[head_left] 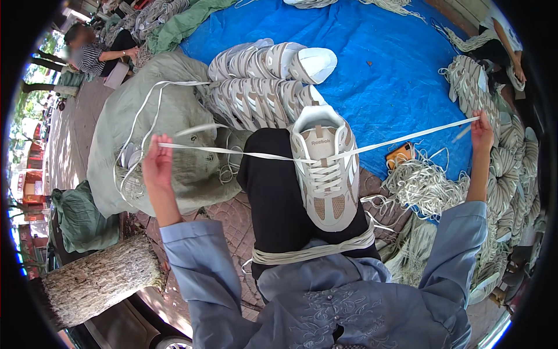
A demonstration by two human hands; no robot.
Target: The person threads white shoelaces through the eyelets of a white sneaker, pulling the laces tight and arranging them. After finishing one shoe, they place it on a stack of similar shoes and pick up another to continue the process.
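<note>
Blue tarpaulin (401, 81) lies beyond; white-and-tan sneaker (334, 210) shows crosswise lacing; left hand (157, 167) and right hand (482, 134), wide apart, pinch its taut shoelace (407, 138).

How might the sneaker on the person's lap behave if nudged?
The sneaker might tip or slide, since it rests on black trousers. The white lace, stretched between left hand and right hand, could steady it somewhat. Its mesh toe panel would probably flex.
</note>
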